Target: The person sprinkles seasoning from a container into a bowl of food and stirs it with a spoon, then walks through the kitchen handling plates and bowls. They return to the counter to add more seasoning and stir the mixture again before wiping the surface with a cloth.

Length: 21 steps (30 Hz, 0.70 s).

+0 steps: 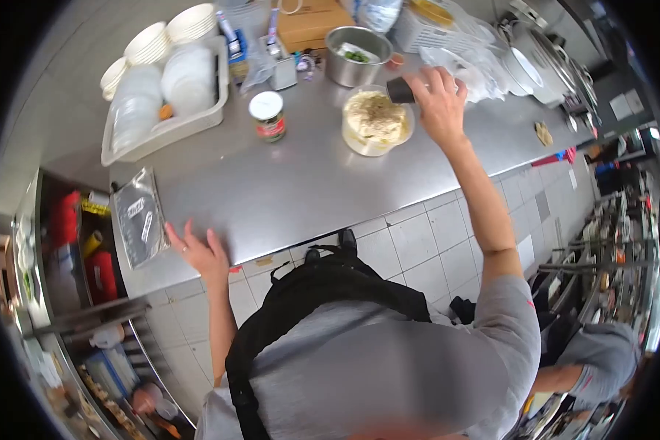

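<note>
My right hand (pixel 440 104) holds a small dark container (pixel 400 90), tipped on its side over a clear round tub (pixel 367 144). Inside the tub is a pale, creamy mixture (pixel 374 117) with dark specks on top. My left hand (pixel 200 253) is at the front edge of the steel counter (pixel 271 198), fingers spread and holding nothing. Just left of it lies a flat plastic-covered packet or folder (pixel 138 220) with white labels. A jar with a white lid and red label (pixel 269 117) stands left of the tub.
A white bin (pixel 161 138) holds stacked clear lids, with white bowls (pixel 147 44) behind. A metal pot (pixel 353 72) with something green stands behind the tub. Plastic bags (pixel 473 73) and a white basket (pixel 436 37) are at the back right. Another person (pixel 598 359) is at the lower right.
</note>
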Each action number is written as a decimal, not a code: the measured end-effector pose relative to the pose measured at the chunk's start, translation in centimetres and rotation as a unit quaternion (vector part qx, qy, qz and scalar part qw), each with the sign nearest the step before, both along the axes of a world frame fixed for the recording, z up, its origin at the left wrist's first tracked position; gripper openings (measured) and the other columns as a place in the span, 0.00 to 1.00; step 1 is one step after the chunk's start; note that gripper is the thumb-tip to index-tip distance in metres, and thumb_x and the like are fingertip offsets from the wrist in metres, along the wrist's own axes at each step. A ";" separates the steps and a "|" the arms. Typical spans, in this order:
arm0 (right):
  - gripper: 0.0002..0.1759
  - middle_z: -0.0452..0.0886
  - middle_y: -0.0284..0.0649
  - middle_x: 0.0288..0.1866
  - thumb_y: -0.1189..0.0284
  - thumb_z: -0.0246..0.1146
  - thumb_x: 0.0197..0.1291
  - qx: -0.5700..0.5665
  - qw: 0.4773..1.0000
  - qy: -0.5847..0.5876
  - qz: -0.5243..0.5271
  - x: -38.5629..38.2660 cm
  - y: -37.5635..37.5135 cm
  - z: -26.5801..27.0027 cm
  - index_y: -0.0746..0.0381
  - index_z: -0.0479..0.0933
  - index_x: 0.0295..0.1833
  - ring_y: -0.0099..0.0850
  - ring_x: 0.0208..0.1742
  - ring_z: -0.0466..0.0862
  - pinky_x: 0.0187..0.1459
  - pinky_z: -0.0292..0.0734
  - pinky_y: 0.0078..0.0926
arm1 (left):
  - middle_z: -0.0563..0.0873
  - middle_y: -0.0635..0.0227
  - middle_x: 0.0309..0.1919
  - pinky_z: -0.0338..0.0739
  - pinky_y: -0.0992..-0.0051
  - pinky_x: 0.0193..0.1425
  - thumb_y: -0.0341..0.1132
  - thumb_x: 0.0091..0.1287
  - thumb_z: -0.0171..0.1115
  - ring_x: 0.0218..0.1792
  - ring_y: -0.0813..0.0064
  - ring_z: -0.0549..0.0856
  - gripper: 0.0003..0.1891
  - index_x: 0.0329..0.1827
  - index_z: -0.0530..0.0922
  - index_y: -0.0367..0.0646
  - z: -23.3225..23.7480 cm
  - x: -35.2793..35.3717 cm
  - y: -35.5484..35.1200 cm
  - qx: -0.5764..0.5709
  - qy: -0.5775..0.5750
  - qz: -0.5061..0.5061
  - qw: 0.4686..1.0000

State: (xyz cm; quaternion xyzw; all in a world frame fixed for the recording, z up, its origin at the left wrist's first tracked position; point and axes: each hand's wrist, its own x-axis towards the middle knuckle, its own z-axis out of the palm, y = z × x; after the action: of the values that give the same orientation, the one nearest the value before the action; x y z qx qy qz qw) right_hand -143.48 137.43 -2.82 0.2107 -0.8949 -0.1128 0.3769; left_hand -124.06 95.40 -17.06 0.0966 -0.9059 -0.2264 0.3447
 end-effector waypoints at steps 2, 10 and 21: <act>0.26 0.70 0.37 0.54 0.78 0.59 0.45 -0.120 0.992 0.035 -0.018 -0.1 -0.2 0.1 0.44 0.72 0.52 0.38 0.58 0.69 0.51 0.62 0.51 | 0.54 0.41 0.68 0.54 0.56 0.69 0.33 0.62 0.56 0.69 0.43 0.56 0.22 0.57 0.68 0.29 0.2 -0.1 0.4 -0.013 -0.010 0.006 1.000; 0.26 0.68 0.40 0.57 0.75 0.60 0.46 -0.049 0.998 -0.021 -0.018 0.5 -0.7 -1.1 0.44 0.70 0.54 0.42 0.62 0.65 0.53 0.60 0.57 | 0.55 0.42 0.68 0.55 0.56 0.69 0.36 0.66 0.53 0.68 0.45 0.57 0.22 0.58 0.67 0.28 -1.1 0.0 0.1 0.000 0.010 -0.013 1.000; 0.28 0.75 0.39 0.53 0.78 0.58 0.47 -0.092 0.995 0.035 0.005 -0.7 -1.0 -0.4 0.50 0.72 0.58 0.37 0.57 0.72 0.54 0.65 0.42 | 0.60 0.39 0.64 0.57 0.50 0.66 0.34 0.51 0.63 0.64 0.42 0.62 0.24 0.51 0.72 0.33 -0.9 -0.5 0.1 -0.039 -0.009 0.027 0.999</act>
State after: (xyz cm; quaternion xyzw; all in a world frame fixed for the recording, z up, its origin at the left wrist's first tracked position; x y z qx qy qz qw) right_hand -144.14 136.39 -3.25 0.1752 -0.8867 -0.0354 0.4263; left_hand -124.60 95.52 -17.95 0.1095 -0.9143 -0.1808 0.3456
